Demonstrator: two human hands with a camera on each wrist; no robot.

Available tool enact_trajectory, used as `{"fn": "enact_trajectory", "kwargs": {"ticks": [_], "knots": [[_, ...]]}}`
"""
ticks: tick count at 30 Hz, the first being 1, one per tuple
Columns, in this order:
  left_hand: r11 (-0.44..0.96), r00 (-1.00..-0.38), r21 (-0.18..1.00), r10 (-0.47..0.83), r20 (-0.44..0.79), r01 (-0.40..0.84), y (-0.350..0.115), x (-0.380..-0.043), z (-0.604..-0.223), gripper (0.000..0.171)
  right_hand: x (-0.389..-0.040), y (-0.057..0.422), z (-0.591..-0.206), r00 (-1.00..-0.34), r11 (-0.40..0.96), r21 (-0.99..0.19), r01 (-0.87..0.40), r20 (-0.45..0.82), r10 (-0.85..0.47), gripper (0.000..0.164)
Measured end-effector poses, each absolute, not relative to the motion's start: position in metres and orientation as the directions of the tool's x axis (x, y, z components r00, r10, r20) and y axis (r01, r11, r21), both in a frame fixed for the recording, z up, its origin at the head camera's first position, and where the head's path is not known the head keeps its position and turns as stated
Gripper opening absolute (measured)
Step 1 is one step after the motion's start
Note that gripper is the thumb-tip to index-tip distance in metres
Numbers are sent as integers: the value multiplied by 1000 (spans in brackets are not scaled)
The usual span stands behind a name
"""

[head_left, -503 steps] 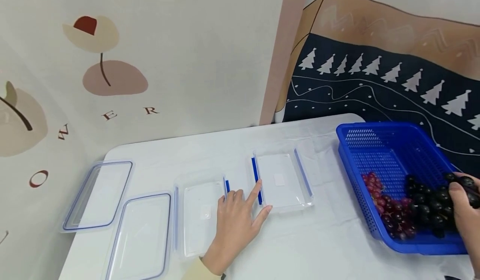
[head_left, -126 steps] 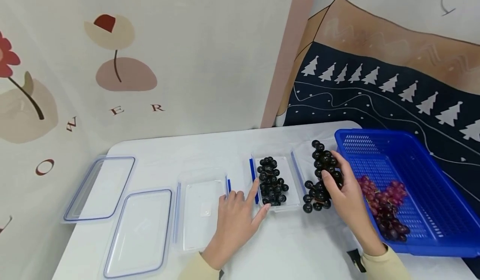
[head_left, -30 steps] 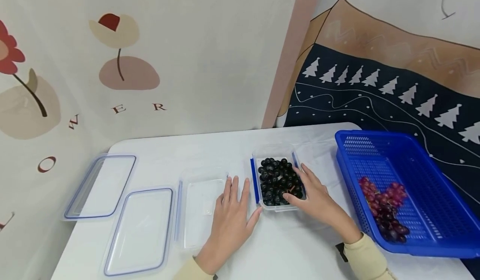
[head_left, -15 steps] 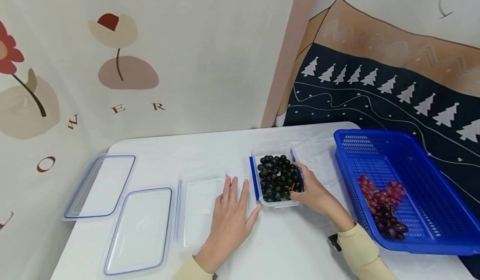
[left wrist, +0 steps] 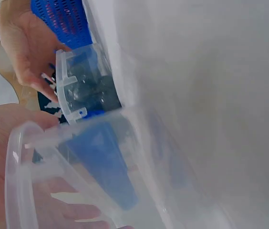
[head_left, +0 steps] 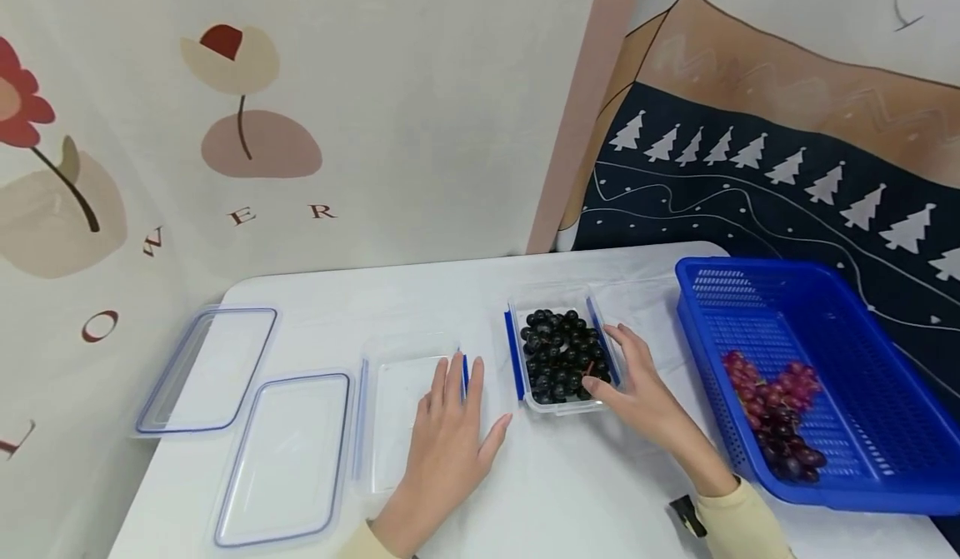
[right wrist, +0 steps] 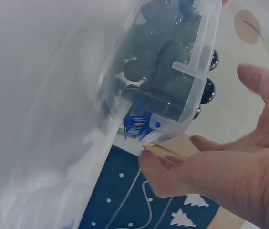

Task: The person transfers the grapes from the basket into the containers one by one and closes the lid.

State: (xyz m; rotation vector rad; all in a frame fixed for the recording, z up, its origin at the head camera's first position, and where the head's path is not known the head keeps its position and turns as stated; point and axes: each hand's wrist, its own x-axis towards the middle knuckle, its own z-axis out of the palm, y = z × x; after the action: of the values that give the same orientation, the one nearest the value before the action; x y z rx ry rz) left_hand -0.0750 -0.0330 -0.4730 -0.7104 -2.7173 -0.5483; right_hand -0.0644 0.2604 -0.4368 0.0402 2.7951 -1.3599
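Observation:
Dark black grapes (head_left: 562,355) fill much of a clear lidded-type food box (head_left: 566,407) with blue side clips. At its right edge hovers my right hand (head_left: 643,392), thumb beside the grapes and fingers spread; in the right wrist view the hand (right wrist: 230,162) holds nothing. My left hand (head_left: 447,442) lies with straight, spread fingers over the right side of a second clear box (head_left: 390,426), which has no fruit in it. Whether the palm touches that box is hard to tell. The left wrist view shows the second box's rim (left wrist: 22,176) close to the hand.
A blue plastic basket (head_left: 720,409) at the right holds a bunch of red grapes (head_left: 776,413). Two clear lids with blue seals, a near lid (head_left: 285,459) and a far lid (head_left: 206,367), lie at the left. All stand on a white-covered table (head_left: 540,492).
Black grapes were lifted from the basket and set in the right-hand box. My right hand has let go of the second bunch and drawn slightly away; my left hand has shifted left.

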Motion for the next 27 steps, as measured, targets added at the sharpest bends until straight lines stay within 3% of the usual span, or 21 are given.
{"fn": "enact_trajectory", "kwargs": {"ticks": [8, 13, 27], "knots": [[829, -875, 316, 364, 318, 460, -56, -70, -475, 94, -45, 265, -432, -976, 613, -783, -103, 199, 91, 60], [837, -886, 322, 351, 304, 442, -66, -67, -475, 100, -37, 273, -427, -955, 656, -744, -126, 271, 124, 51], [843, -878, 285, 375, 296, 456, -86, -57, -475, 110, -12, 317, -414, -932, 717, -690, -100, 318, 175, 57]]}}
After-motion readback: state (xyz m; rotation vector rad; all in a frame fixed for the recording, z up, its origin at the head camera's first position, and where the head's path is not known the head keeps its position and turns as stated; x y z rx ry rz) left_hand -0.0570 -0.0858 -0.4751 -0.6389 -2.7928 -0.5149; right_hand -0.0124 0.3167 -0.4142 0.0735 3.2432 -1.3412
